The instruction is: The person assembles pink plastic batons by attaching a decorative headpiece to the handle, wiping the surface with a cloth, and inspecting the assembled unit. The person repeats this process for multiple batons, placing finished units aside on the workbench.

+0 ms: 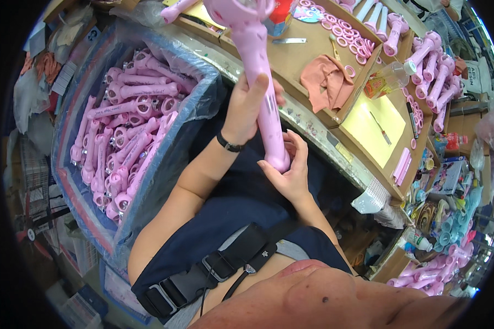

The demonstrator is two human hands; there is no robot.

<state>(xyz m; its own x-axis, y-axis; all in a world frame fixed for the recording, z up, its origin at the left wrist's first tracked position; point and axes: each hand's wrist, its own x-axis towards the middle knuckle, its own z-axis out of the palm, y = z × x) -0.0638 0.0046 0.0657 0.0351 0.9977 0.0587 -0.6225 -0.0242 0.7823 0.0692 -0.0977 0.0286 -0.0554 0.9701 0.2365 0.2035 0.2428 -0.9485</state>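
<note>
A pink toy wand (269, 118) is held upright at a slight tilt in front of my body, its wide ringed head reaching the top edge of the view. My left hand (240, 112) is wrapped round the middle of the handle, with the thumb along its front. Lower down, the fingers of my right hand (295, 176) close on the rounded bottom end. Small dark marks show on the handle. Beside my left arm, many similar pink wands (132, 109) lie piled in a blue crate (203, 101) lined with clear plastic.
On the workbench are pink rings (343, 37), an orange cloth (328, 85), a clear bottle (387, 81) holding yellowish liquid, and a thin brush (380, 127) on yellow paper (362, 137). More pink wands (436, 68) are stacked at the far right. The bench edge (307, 125) runs diagonally beyond my hands.
</note>
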